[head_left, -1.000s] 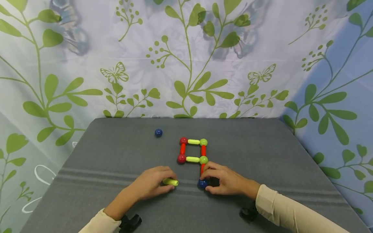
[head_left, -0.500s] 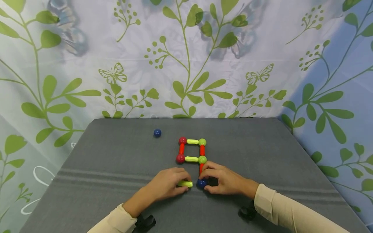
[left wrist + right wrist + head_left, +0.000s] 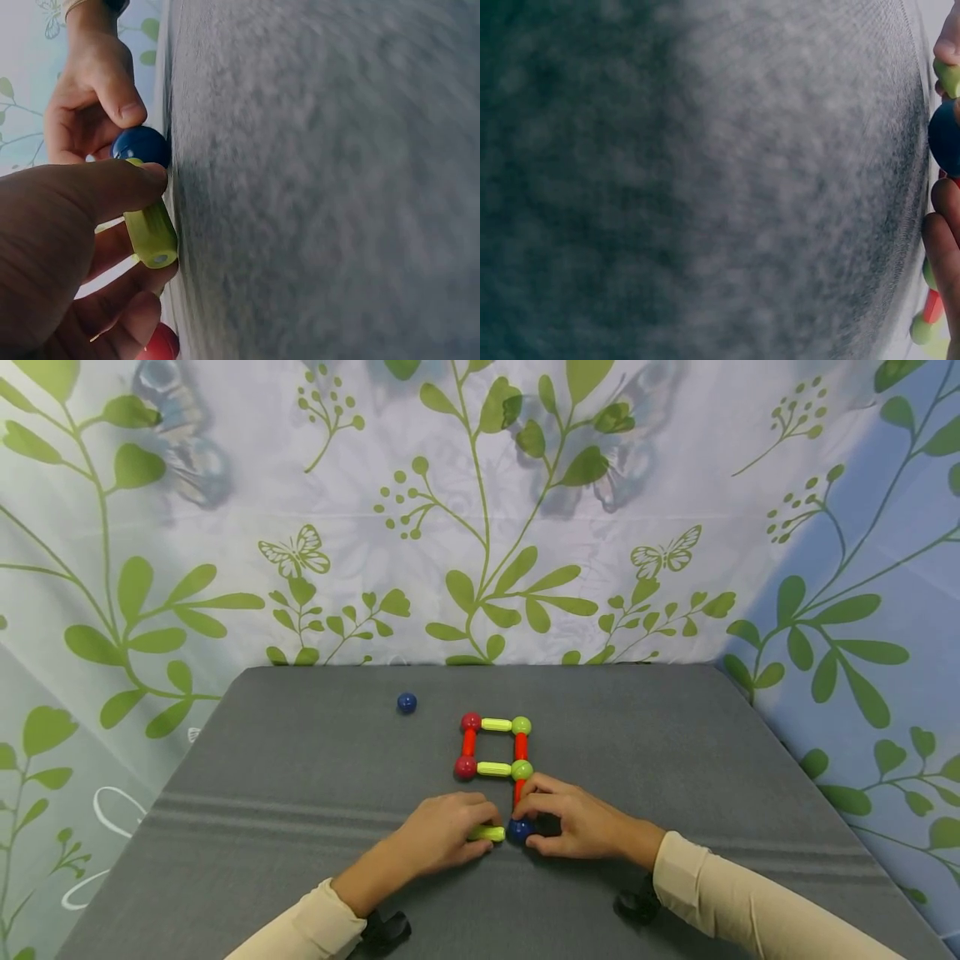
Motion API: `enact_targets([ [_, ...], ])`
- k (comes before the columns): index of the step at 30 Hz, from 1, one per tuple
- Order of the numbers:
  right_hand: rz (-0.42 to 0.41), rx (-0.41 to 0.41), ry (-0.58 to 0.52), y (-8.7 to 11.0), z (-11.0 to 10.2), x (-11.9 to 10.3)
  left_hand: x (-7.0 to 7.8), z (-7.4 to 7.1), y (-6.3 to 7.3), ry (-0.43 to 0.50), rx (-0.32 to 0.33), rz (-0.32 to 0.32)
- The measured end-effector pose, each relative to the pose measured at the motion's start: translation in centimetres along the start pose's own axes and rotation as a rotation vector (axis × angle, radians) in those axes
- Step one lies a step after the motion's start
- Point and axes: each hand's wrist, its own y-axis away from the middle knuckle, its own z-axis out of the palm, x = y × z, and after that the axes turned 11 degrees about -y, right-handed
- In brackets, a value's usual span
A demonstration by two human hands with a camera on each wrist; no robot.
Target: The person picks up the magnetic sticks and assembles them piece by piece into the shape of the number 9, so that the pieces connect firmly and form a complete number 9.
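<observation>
My left hand (image 3: pixel 446 833) pinches a yellow-green magnetic rod (image 3: pixel 489 833) between thumb and fingers, low over the table. The rod's right end points at a blue ball (image 3: pixel 519 832) and lies very near it; whether they touch I cannot tell. My right hand (image 3: pixel 577 822) holds that ball with thumb and fingertips. A red rod (image 3: pixel 519 790), partly covered by the right fingers, runs from the ball up to a green ball (image 3: pixel 522 770). In the left wrist view, the thumb crosses the yellow-green rod (image 3: pixel 152 232) just before the blue ball (image 3: pixel 139 145).
Beyond the hands lies a flat square of rods and balls, with red balls (image 3: pixel 466 767) on its left and green balls (image 3: pixel 521 727) on its right. A loose blue ball (image 3: pixel 407 702) sits farther back left on the grey table (image 3: pixel 337 735). A patterned curtain (image 3: pixel 360 527) hangs behind.
The left hand has moved right with the yellow-green rod, bringing its end close to the blue ball. The right hand has stayed on that ball, and the square has kept its place.
</observation>
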Motion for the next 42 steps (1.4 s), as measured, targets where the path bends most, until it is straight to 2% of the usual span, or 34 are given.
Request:
enact_targets([
  [8, 0.027, -0.01, 0.009, 0.3, 0.1, 0.6, 0.4, 0.1, -0.4, -0.017, -0.031, -0.025],
  [25, 0.042, 0.01, 0.034, 0.3, 0.1, 0.4, 0.3, 0.1, -0.9, -0.047, -0.033, -0.042],
  [35, 0.065, 0.016, 0.031, 0.3, 0.2, 0.3, 0.3, 0.2, -1.2, -0.075, -0.038, -0.032],
  [42, 0.035, 0.007, 0.043, 0.3, 0.1, 0.4, 0.3, 0.1, -1.2, -0.087, -0.053, -0.011],
])
